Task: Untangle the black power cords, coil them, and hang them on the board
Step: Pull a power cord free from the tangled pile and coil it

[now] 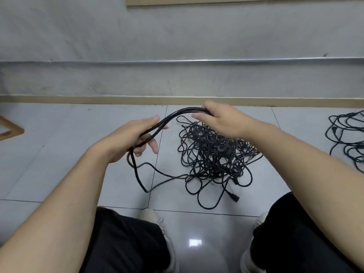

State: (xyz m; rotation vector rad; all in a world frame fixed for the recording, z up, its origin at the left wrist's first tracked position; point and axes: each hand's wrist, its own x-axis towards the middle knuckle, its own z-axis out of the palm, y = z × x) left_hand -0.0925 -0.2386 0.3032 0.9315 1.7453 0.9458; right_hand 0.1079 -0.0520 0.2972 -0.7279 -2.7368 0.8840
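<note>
A bundle of black cord strands [177, 114] arches between my two hands above the floor. My left hand [132, 138] holds its lower end, fingers loosely curled round the strands. My right hand [222, 119] grips the upper end. From my left hand the cord drops in a loop [137, 174] and runs along the tiles to a big tangled pile of black power cords [214, 154] lying under my right wrist. One plug end [235, 197] sticks out at the pile's near side.
A second heap of black cords [350, 136] lies at the right edge. A wooden frame corner [11, 131] shows at the left. The grey wall with a metal pipe [197, 61] stands behind. My knees and shoes [157, 221] are below.
</note>
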